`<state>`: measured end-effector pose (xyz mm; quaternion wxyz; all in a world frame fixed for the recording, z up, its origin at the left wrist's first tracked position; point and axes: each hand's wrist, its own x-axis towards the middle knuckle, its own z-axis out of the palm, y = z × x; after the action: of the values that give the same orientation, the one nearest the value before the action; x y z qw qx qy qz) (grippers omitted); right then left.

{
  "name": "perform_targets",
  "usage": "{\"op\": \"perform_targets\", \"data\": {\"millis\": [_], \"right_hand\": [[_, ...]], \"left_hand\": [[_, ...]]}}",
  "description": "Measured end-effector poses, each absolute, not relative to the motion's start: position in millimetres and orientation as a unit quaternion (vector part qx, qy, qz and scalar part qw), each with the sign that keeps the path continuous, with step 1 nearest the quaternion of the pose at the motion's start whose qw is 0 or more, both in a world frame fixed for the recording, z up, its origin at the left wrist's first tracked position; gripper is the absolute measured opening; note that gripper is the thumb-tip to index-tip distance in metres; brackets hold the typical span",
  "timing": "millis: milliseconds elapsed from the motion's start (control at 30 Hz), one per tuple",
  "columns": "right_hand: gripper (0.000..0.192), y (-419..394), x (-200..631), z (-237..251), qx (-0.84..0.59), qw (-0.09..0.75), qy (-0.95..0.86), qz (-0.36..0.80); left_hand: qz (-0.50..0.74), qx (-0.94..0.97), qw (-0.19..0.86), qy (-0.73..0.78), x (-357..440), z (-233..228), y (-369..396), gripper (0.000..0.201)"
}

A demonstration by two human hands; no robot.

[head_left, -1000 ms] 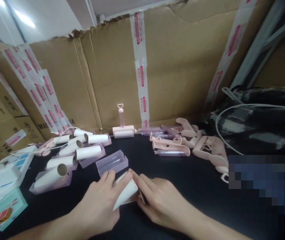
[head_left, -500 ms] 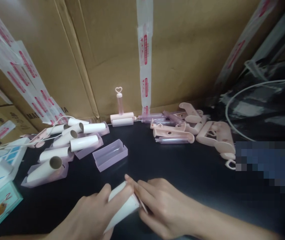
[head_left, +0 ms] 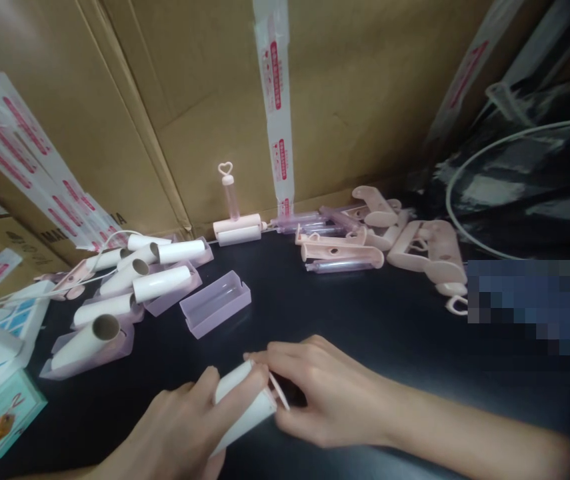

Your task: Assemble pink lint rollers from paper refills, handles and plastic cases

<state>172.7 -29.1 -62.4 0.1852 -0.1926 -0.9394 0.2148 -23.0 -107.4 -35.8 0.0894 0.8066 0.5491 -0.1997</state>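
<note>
A white lint-roller paper roll (head_left: pixel 245 417) lies tilted in my left hand (head_left: pixel 182 423), whose fingers and thumb wrap round it. At the roll's right end is a thin, pale pink round end piece (head_left: pixel 279 392). My right hand (head_left: pixel 312 387) is curled about that end, fingertips over the far side and thumb below, gripping the end piece. Part of the roll is hidden behind the left fingers. Beyond the hands an open, see-through purple case (head_left: pixel 216 305) sits on the black table (head_left: pixel 345 313).
White paper rolls (head_left: pixel 162 283) in purple cases cluster at left. An assembled pink lint roller (head_left: pixel 237 227) stands by the cardboard box (head_left: pixel 205 87). Pink roller frames (head_left: pixel 342 253) and purple handles lie at back right. A teal box (head_left: pixel 12 413) and white cable (head_left: pixel 457 177) flank the table.
My right hand has shifted and opened slightly around the roll's end, showing more of the pink end piece. My left hand still holds the roll. The view has tilted a little.
</note>
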Motion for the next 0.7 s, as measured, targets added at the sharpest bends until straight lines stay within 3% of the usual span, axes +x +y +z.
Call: {"op": "perform_targets", "data": {"millis": [133, 267, 433, 533, 600, 700], "right_hand": [[0.067, -33, 171, -65, -0.245, 0.202, -0.922, 0.222], [0.074, -51, 167, -70, -0.276, 0.316, -0.881, 0.22], [0.087, -63, 168, -65, -0.252, 0.382, -0.801, 0.385], [0.078, -45, 166, -65, -0.247, 0.408, -0.722, 0.501], [0.06, -33, 164, -66, -0.198, 0.388, -0.694, 0.574], [0.036, -25, 162, -67, -0.161, 0.373, -0.656, 0.637]], "left_hand": [[-0.172, 0.799, 0.07, 0.572, -23, -38, -106, 0.094], [-0.079, 0.809, -0.001, 0.583, -27, -45, -109, 0.097], [0.091, 0.807, 0.006, 0.583, -30, -45, -103, 0.1], [0.245, 0.794, 0.097, 0.548, -25, -41, -96, 0.101], [0.316, 0.771, 0.146, 0.533, -21, -41, -93, 0.108], [0.301, 0.782, 0.162, 0.521, -21, -46, -91, 0.117]]}}
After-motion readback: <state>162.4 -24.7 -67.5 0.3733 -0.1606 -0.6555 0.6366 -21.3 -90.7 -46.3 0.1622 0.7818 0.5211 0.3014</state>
